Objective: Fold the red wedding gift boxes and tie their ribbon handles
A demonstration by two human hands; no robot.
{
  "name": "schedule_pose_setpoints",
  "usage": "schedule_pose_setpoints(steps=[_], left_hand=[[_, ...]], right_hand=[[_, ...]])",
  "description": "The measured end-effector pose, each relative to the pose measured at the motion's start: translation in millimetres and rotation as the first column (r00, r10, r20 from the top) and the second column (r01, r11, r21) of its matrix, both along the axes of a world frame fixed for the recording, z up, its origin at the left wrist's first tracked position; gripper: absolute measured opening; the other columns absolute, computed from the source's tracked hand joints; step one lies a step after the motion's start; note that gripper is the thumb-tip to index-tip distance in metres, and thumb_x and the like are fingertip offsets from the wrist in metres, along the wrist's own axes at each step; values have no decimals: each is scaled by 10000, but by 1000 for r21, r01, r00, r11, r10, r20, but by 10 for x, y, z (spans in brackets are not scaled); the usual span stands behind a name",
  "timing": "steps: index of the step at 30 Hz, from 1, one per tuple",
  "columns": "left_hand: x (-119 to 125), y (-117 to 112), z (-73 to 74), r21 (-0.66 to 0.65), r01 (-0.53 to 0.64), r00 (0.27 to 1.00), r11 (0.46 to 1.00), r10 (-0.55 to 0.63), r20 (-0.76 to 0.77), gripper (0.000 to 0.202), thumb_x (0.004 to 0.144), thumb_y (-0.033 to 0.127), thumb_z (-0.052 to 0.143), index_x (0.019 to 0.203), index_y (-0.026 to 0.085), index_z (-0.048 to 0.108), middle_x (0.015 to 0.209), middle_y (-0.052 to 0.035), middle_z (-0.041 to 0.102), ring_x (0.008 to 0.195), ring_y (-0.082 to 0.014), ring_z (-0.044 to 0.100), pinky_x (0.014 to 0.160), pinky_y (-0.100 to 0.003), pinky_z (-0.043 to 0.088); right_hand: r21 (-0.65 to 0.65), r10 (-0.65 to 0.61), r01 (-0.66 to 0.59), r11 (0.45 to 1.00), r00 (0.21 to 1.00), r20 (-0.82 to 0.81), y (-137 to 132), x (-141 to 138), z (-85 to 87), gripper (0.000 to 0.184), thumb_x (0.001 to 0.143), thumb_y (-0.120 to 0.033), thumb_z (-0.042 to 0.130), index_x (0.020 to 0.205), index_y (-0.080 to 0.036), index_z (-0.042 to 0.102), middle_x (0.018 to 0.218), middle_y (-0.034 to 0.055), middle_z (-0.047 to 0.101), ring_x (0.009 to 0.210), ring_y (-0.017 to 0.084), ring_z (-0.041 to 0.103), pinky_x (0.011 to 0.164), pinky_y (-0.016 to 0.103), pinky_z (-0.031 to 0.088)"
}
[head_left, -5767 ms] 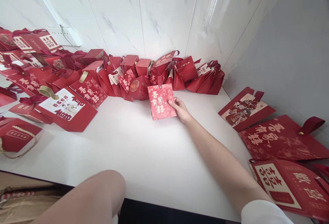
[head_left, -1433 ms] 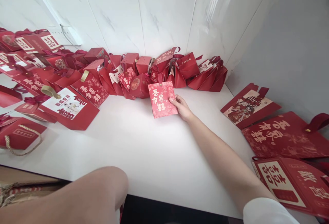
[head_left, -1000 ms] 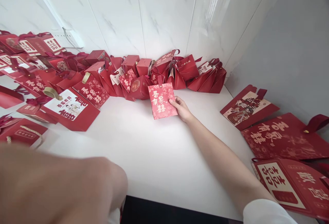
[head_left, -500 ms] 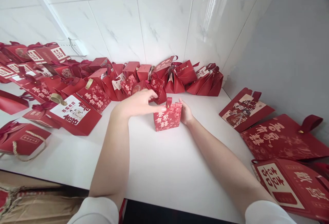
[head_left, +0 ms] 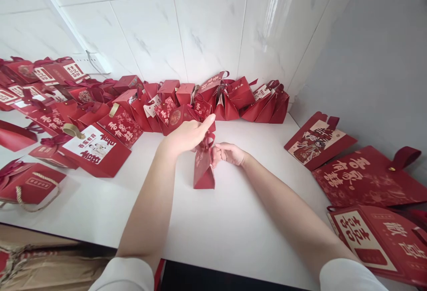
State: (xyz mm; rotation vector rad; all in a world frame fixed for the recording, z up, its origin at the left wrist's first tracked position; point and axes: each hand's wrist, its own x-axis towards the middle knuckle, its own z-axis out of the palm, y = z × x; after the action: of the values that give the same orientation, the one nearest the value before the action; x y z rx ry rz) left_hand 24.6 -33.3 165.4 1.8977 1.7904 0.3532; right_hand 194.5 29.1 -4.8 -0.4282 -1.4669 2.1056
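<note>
A small red gift box with a ribbon loop on top stands upright on the white table, its narrow side facing me. My left hand is against its upper left side, fingers curled and partly hidden, thumb raised above the ribbon. On the other side, my right hand has its fingers bent and pressed to the box's right edge near the top. The two hands hold the box between them.
Many finished red boxes crowd along the tiled wall and the left. A larger box with a gold loop stands left. Flat red box pieces lie at the right. Brown packaging sits below the table's front edge.
The gift box has turned from its printed front to its narrow side and come slightly nearer. My right hand has moved in and curled its fingers; my left thumb has lifted.
</note>
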Motion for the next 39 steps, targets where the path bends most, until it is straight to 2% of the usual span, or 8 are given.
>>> schedule_pose_setpoints(steps=[5,8,11,21,25,29,33,39], left_hand=[[-128,-101,156,-148,179,977,973,-158,141,774,809,767,350,1351,236,502,1084,-90,708,961,-256,678,764,-297,507],[-168,-178,209,-192,290,951,938,-305,-53,900,665,691,638,1440,315,374,1285,-65,621,1120,-262,614,859,-292,475],[-138,-223,211,-158,200,920,967,-241,-309,1011,570,559,763,1457,335,333,1378,-83,541,1142,-304,591,856,-324,476],[-212,-151,165,39,-69,817,997,79,-570,426,667,155,559,1074,187,680,1003,-135,700,795,-294,666,648,-335,479],[-462,-50,173,70,110,894,991,-68,-442,357,671,115,537,949,249,716,997,-32,706,807,-226,655,697,-295,487],[-551,23,120,135,264,941,955,-224,-254,430,749,129,520,1125,286,656,1170,9,661,1025,-199,628,858,-278,494],[-453,-118,174,283,74,977,956,-13,-213,482,896,252,427,1377,250,449,1400,-61,513,1238,-244,526,1010,-366,429],[-122,-602,297,130,-96,965,987,125,-231,789,854,721,349,1423,175,385,1241,-183,608,1121,-383,591,874,-441,473]], right_hand=[[-28,103,-104,994,994,-36,-68,-40,30,394,826,-474,560,1027,-156,679,1088,105,713,1040,256,655,988,428,448],[-36,93,-96,995,993,-77,-47,-34,4,401,852,-456,548,1109,-169,659,1166,96,682,1096,239,626,1019,429,429],[-37,69,-74,997,990,-120,-23,-32,-18,401,875,-448,534,1151,-180,645,1232,97,649,1153,239,596,1020,434,432],[-104,-26,12,994,991,-132,-29,-58,-25,354,865,-437,570,1094,-176,646,1274,126,625,1160,254,598,1005,453,446],[-115,-378,363,925,911,-166,69,-84,-97,236,816,-404,653,892,-182,680,1037,78,716,951,203,674,891,361,513],[-181,-543,516,837,824,-159,179,-55,-162,213,783,-408,691,814,-199,673,909,34,721,851,172,676,804,306,532],[-180,-517,491,852,844,-143,182,-32,-177,228,783,-423,702,845,-208,662,948,34,717,884,167,668,841,309,517],[89,-464,466,880,885,-44,0,-88,-110,295,816,-456,667,990,-219,641,1178,57,650,1106,209,593,1026,401,418]])
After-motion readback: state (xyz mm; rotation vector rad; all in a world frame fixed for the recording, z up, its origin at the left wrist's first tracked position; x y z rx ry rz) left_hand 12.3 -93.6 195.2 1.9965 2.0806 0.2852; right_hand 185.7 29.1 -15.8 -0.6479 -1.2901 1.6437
